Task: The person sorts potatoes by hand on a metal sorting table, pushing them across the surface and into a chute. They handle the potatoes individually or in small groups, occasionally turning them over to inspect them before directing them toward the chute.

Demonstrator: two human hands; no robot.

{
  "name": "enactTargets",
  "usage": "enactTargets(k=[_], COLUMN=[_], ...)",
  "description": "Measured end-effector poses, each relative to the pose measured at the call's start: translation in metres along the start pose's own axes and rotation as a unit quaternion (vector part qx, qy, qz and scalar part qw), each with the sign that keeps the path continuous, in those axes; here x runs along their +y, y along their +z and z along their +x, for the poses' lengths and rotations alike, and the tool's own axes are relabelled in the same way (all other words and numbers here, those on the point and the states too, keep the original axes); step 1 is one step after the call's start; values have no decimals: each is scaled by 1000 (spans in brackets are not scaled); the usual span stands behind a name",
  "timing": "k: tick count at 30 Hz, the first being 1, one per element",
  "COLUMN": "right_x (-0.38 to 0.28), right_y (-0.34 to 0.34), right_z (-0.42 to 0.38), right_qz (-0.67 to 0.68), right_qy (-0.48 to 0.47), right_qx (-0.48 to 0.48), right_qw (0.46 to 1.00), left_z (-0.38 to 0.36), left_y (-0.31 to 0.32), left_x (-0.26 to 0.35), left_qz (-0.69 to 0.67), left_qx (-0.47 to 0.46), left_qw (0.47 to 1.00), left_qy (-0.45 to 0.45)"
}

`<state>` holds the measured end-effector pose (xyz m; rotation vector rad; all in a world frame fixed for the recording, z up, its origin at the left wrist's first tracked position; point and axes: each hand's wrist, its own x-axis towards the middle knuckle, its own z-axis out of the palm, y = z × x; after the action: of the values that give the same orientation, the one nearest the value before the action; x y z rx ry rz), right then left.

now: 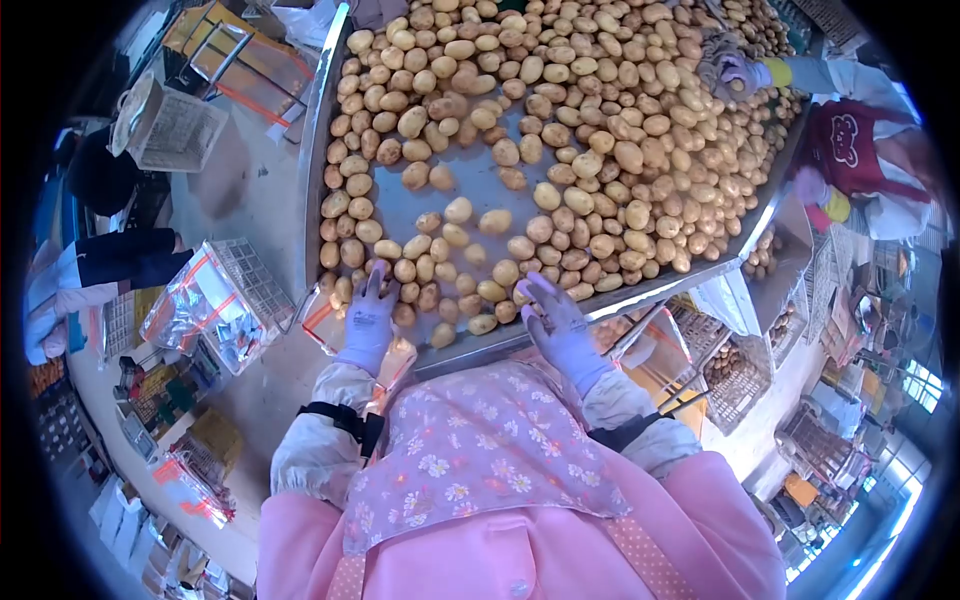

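Observation:
A broad heap of pale brown potatoes (640, 150) covers much of a metal-edged sorting table (410, 195). My left hand (370, 320), in a lavender glove, lies at the near left corner with its fingers stretched out against a few potatoes. My right hand (557, 325), gloved alike, is at the near edge, its fingers apart and beside the potatoes there. Neither hand is closed round a potato. Between them is a loose cluster of potatoes (427, 270).
At the right side a co-worker's gloved hand (740, 75) reaches onto the heap. Plastic crates stand on the floor, one lined crate (215, 305) to the left and a crate with potatoes (735, 375) at lower right. Another person (100, 265) is at far left.

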<state>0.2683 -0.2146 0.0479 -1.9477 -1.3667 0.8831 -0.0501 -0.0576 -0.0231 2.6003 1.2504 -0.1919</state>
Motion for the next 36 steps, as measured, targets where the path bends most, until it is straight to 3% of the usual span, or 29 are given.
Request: enactTargets(k=[2,4,6,7,8,9,10,11,12,13,14,15,16,17,18,19,20,22,24,26,27,28,29,30,32,34,35,36], right_x=[3,7,0,-8,-17,-31,-23,-8,2,-10,34,52,70,123,140,149,150,144,107,132,63,54,30,40,38,82,101,53], right_y=[1,-2,-4,2,5,0,4,11,12,-16,-30,-60,-81,-100,-132,-152,-160,-177,-160,-103,-86,-60,-24,6,7,-29,-50,-92], right_z=[-12,-23,-23,-20,-20,-18,-22,-24,-24,-11,-36,-46,-69,-103,-124,-136,-144,-147,-86,-17,23,53,71,76,69,71,86,116], right_qz=[3,83,113,329,526,720,719,523,275,520,556,595,499,324,163,-3,-4,-335,-192,-76,-27,-217,-385,-392,-386,-347,-352,-408], right_qy=[38,55,72,156,232,253,252,108,-47,42,241,346,335,222,272,313,314,293,198,117,103,79,153,115,-30,-253,-259,-88], right_qx=[-15,-2,0,20,37,40,41,70,95,8,-16,39,77,89,41,-7,-7,78,186,176,220,176,88,99,-25,-144,-150,-269], right_qw=[999,995,991,931,818,645,646,843,956,853,795,725,796,916,948,950,949,892,943,974,970,957,906,907,922,892,887,868], left_z=[1,10,20,26,31,35,36,43,48,59,74,83,82,82,88,83,81,78,72,78,75,70,74,82,103,128,136,140], left_y=[12,-22,-42,-24,-30,-43,-63,-48,-33,-34,-35,-36,-52,-58,-64,-48,-19,-14,-17,-18,-17,-17,-29,-44,-66,-42,-34,-36], left_x=[-14,-2,27,40,78,128,171,204,220,220,220,221,213,200,179,151,125,104,99,101,104,107,108,108,100,68,55,49], left_qz=[-60,-141,-257,-295,-421,-539,-463,-427,-387,-388,-361,-335,-409,-377,-308,-218,-182,-150,-148,-143,-192,-242,-202,-202,-146,-140,-132,-134], left_qx=[36,11,135,185,136,85,-61,21,102,104,91,75,36,93,15,-19,56,34,-30,-42,-69,-99,-127,-127,1,46,99,102], left_qw=[997,990,952,936,896,838,883,896,899,897,894,886,879,900,939,966,969,977,981,983,975,963,969,970,988,987,983,982], left_qy=[40,20,-94,-59,-22,14,54,118,180,184,250,313,242,197,153,136,159,145,123,110,87,60,58,49,-51,-66,-75,-79])
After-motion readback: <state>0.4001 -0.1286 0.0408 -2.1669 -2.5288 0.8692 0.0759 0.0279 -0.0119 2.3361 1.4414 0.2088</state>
